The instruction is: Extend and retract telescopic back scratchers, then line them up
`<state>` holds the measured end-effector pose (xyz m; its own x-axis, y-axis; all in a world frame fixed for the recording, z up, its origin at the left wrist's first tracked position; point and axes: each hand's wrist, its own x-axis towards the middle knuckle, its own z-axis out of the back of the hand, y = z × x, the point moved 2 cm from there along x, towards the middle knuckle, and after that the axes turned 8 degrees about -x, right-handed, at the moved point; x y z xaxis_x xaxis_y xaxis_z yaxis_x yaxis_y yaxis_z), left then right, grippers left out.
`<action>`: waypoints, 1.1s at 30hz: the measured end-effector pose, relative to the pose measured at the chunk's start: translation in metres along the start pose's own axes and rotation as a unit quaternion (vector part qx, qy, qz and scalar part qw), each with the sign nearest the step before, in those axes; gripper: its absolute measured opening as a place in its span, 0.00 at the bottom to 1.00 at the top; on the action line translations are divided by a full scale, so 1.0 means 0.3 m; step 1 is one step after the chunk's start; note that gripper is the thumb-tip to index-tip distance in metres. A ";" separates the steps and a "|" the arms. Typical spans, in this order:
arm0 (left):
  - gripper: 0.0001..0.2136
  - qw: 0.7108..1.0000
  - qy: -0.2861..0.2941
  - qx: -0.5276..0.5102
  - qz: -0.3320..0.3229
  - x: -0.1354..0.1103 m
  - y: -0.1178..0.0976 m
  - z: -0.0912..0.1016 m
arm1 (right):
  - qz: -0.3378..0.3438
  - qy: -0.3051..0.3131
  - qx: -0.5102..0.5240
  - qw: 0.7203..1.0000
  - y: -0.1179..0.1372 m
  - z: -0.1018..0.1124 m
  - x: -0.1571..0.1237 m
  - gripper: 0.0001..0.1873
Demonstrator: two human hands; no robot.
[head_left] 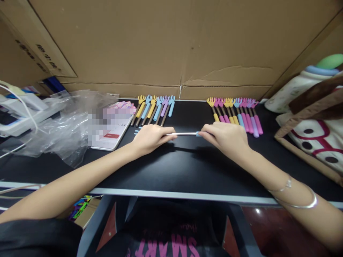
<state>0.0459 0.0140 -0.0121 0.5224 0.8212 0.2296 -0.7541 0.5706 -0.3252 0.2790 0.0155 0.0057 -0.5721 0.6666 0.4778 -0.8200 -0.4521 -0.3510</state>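
Both of my hands hold one back scratcher point(184, 134) level above the black table. My left hand point(151, 137) is closed around its claw end, and light blue claw tips poke out at the left of the fist. A silver metal rod runs across the gap between the hands. My right hand point(227, 138) grips the other end, where a bit of light blue shows at the fingertips; the rest is hidden in the palm. Behind my left hand lies a row of claw pieces with dark rods point(154, 107) and loose coloured handles. Behind my right hand lie several back scratchers with handles fitted point(248, 119).
A phone point(119, 132) lies left of my left hand, beside crumpled clear plastic bags point(69, 121) and a white device with cables point(21, 110). At the right stand a bottle point(291, 89) and a fabric bag point(313, 142). A cardboard wall point(160, 43) closes the back.
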 end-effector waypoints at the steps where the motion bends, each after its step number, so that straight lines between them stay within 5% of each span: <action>1: 0.18 0.999 0.013 -0.029 0.008 0.000 -0.001 -0.003 | 0.010 -0.009 -0.013 1.000 -0.001 0.006 0.002 0.28; 5: 0.17 0.997 0.022 -0.074 0.016 0.002 -0.003 -0.012 | 0.039 -0.029 -0.032 0.998 -0.008 0.024 0.010 0.27; 11: 0.17 0.997 -0.059 0.036 -0.021 0.003 -0.010 0.014 | 0.013 -0.038 0.014 0.999 -0.016 0.019 0.015 0.25; 20: 0.17 0.992 -0.067 0.103 0.000 0.008 0.003 0.074 | -0.009 -0.019 0.064 0.998 -0.041 -0.006 0.019 0.20; 33: 0.20 0.981 -0.111 0.154 -0.048 0.000 0.029 0.060 | -0.054 0.024 0.179 0.982 -0.034 -0.030 0.014 0.23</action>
<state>0.0321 0.0188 0.0014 0.5225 0.7236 0.4511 -0.8086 0.5883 -0.0071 0.2853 0.0282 0.0041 -0.4863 0.7461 0.4549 -0.8352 -0.5498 0.0090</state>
